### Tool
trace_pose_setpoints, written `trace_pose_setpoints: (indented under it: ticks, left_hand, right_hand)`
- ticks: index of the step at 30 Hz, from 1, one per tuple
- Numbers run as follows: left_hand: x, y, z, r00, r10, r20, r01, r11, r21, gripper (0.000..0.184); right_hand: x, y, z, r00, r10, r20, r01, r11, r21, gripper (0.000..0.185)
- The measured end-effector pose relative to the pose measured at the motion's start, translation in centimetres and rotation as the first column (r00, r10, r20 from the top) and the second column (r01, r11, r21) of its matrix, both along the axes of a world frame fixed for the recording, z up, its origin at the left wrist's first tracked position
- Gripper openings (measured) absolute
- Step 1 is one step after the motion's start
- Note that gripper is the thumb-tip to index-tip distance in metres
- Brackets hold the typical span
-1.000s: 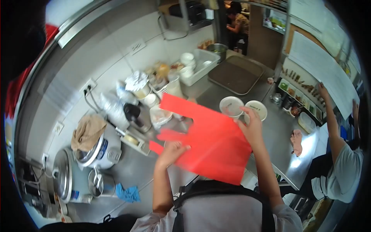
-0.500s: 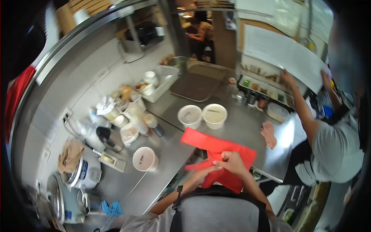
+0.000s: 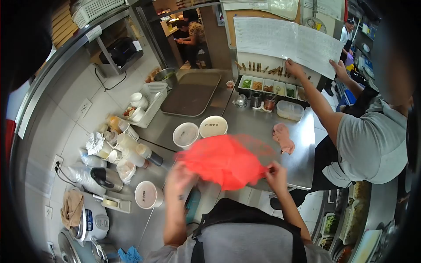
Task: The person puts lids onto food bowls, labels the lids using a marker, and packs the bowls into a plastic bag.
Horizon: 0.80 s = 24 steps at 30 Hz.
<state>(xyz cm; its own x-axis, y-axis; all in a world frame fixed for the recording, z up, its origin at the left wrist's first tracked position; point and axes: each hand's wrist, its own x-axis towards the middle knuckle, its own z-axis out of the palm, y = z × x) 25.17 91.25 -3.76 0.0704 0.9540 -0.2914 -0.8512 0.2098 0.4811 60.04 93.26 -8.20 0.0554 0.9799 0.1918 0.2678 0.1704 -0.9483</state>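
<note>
A red plastic bag (image 3: pixel 226 162) is spread out in the air in front of me, blurred by motion and partly see-through at its right side. My right hand (image 3: pixel 276 176) pinches its right corner. At the opposite edge, my left hand (image 3: pixel 179 177) is smeared by motion, with its fingers against the bag. Just beyond the bag stand two white tubs with lids, one tub (image 3: pixel 186 135) on the left and a second tub (image 3: pixel 213 126) with dark writing. Another lidded tub (image 3: pixel 148 194) sits to the left of my left hand.
A brown tray (image 3: pixel 191 93) lies at the back of the steel counter. Bottles (image 3: pixel 133 153) crowd the left wall near a rice cooker (image 3: pixel 97 219). To the right are a food container (image 3: pixel 290 110), a pink cloth (image 3: pixel 283 138) and a co-worker (image 3: pixel 368 136) holding large paper sheets (image 3: pixel 285 41).
The red bag has gone from being bunched in both hands to spread wide between them. My hands have moved apart. The view has shifted to the right.
</note>
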Motion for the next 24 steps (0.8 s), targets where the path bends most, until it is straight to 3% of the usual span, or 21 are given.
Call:
trace_pose_setpoints:
  ticks: [1, 3, 4, 6, 8, 10, 11, 12, 14, 16, 17, 18, 19, 20, 21, 24]
  left_hand:
    - [-1.9, -0.6, 3.7, 0.999, 0.022, 0.04, -0.028, 0.991, 0.131, 0.024]
    - [-0.5, -1.3, 9.6, 0.989, 0.119, 0.093, -0.134, 0.976, 0.17, 0.027]
    - [0.7, -1.4, 11.1, 0.963, 0.235, -0.135, -0.195, 0.948, 0.253, 0.027]
    - [4.3, -1.1, 12.6, 0.715, 0.47, -0.518, -0.239, 0.86, 0.45, 0.029]
    - [6.2, 0.4, 10.0, 0.537, 0.465, -0.704, -0.007, 0.837, 0.548, 0.035]
    - [9.6, 0.6, 9.7, 0.382, 0.372, -0.846, 0.264, 0.833, 0.486, 0.039]
    - [10.8, 0.0, 10.3, 0.447, 0.19, -0.874, 0.364, 0.854, 0.371, 0.038]
    - [11.5, 0.0, 10.7, 0.247, 0.314, -0.917, 0.509, 0.763, 0.398, 0.042]
    - [11.1, 0.0, 12.7, -0.068, 0.457, -0.887, 0.651, 0.694, 0.307, 0.051]
    - [8.7, 1.5, 10.5, -0.186, 0.456, -0.87, 0.584, 0.764, 0.275, 0.057]
    - [6.6, 2.3, 8.7, -0.372, 0.4, -0.838, 0.512, 0.841, 0.174, 0.053]
    - [4.1, 3.5, 5.7, -0.459, 0.453, -0.764, 0.471, 0.853, 0.222, 0.053]
    - [0.7, 4.9, 1.1, -0.597, 0.232, -0.768, 0.346, 0.938, 0.014, 0.059]
    - [-1.0, 4.6, 0.0, -0.608, 0.19, -0.771, 0.358, 0.932, -0.052, 0.069]
    - [-1.4, 3.7, 0.2, -0.663, 0.241, -0.709, 0.359, 0.933, -0.018, 0.082]
    - [-2.8, 2.7, 1.6, -0.433, -0.248, -0.867, 0.183, 0.918, -0.353, 0.093]
  right_hand:
    - [1.3, 0.4, -0.2, 1.0, -0.023, 0.02, 0.024, 0.997, -0.079, 0.016]
    - [1.3, 1.1, 0.9, 0.957, 0.16, 0.24, -0.12, 0.978, -0.173, 0.031]
    - [1.2, 1.2, 1.9, 0.907, 0.255, 0.335, -0.179, 0.954, -0.24, 0.041]
    - [0.0, 0.2, 8.2, 0.838, 0.226, 0.498, -0.246, 0.969, -0.026, 0.082]
    - [-1.9, -0.4, 15.0, 0.892, 0.357, 0.278, -0.397, 0.912, 0.103, 0.108]
    - [-5.5, -1.0, 16.2, 0.885, 0.34, 0.317, -0.395, 0.91, 0.127, 0.093]
    - [-6.5, -1.1, 16.4, 0.881, 0.333, 0.336, -0.396, 0.907, 0.141, 0.086]
    - [-7.1, -0.6, 15.4, 0.843, 0.366, 0.395, -0.374, 0.926, -0.061, 0.081]
    - [-8.3, 1.2, 12.1, 0.755, 0.464, 0.463, -0.255, 0.859, -0.443, 0.071]
    - [-8.3, 0.4, 11.0, 0.899, 0.403, 0.171, -0.356, 0.9, -0.252, 0.058]
    - [-8.3, 0.0, 10.4, 0.922, 0.388, 0.01, -0.382, 0.912, -0.151, 0.054]
    - [-8.5, -0.1, 9.7, 0.903, 0.386, -0.186, -0.417, 0.894, -0.167, 0.045]
    - [-8.6, -0.3, 8.9, 0.854, 0.364, -0.372, -0.452, 0.873, -0.184, 0.037]
    - [-8.7, -0.7, 8.3, 0.776, 0.319, -0.544, -0.489, 0.849, -0.199, 0.031]
    - [-8.7, -1.0, 8.0, 0.788, 0.318, -0.527, -0.468, 0.865, -0.179, 0.026]
    - [-8.4, -0.8, 8.5, 0.782, 0.275, -0.559, -0.443, 0.877, -0.187, 0.024]
